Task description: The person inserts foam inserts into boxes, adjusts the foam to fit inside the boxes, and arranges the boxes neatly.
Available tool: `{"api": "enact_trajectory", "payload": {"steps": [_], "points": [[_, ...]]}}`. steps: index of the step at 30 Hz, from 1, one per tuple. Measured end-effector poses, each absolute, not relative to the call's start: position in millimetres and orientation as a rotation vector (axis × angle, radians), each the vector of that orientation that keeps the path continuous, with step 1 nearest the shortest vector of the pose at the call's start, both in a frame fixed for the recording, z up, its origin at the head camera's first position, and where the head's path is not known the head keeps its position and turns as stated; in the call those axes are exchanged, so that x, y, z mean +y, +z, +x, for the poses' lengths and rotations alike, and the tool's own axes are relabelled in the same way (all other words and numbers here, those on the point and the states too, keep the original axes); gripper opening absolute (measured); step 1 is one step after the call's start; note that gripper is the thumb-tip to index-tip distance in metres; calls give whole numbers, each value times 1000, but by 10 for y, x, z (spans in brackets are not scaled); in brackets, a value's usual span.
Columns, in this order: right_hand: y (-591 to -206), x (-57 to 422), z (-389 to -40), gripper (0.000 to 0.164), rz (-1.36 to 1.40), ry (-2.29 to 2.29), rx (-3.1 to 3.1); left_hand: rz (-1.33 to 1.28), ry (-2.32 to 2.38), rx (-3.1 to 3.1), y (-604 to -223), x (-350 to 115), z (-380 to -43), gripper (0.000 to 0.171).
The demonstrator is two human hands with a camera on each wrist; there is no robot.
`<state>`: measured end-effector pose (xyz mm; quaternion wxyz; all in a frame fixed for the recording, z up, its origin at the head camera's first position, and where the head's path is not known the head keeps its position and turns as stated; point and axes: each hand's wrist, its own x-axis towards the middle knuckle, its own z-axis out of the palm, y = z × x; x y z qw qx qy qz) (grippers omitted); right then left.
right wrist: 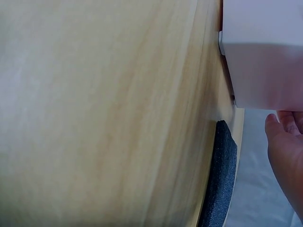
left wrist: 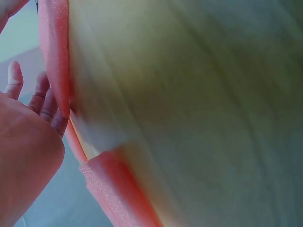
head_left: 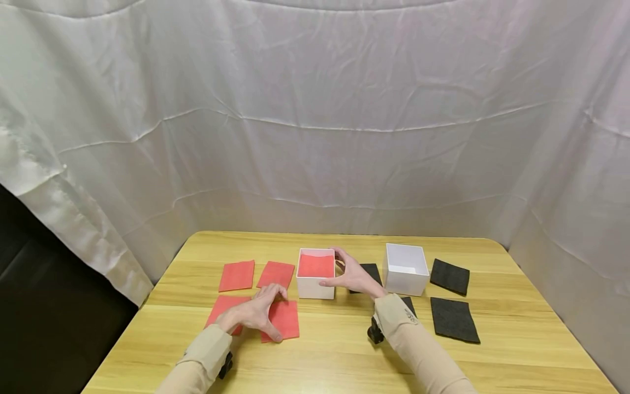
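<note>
In the head view my left hand (head_left: 256, 312) reaches over a red foam square (head_left: 287, 323), thumb by its near edge and fingers spread toward its far edge. Close to the red foam (left wrist: 56, 52), several fingertips show in the left wrist view. My right hand (head_left: 351, 273) grips the right side of a white box (head_left: 315, 289), thumb at the front corner and fingers toward the back. A red foam piece (head_left: 316, 266) lies inside that box. The box wall (right wrist: 265, 71) fills the upper corner of the right wrist view, with the right fingers (right wrist: 277, 130) at its edge.
More red squares (head_left: 237, 276) lie on the left of the wooden table (head_left: 325, 355). A second white box (head_left: 406, 280) stands to the right, with black foam squares (head_left: 454, 320) on both sides of it. My right forearm partly covers one black square (head_left: 408, 304).
</note>
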<state>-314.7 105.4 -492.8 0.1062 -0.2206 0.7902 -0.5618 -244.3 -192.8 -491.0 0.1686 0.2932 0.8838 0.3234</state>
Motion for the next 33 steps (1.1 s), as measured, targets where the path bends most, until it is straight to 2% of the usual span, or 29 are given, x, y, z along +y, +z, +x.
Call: {"api": "enact_trajectory", "payload": {"steps": [21,33], "points": [[-4930,1055,-3132,94,-622,-1610,2382,885,950,2459,-4931,-1928,-2439,77],[-4910,1058,-3122,100,-620,-1601,2380,856,1016,2418,-4847,-1969,-2409,76]]}}
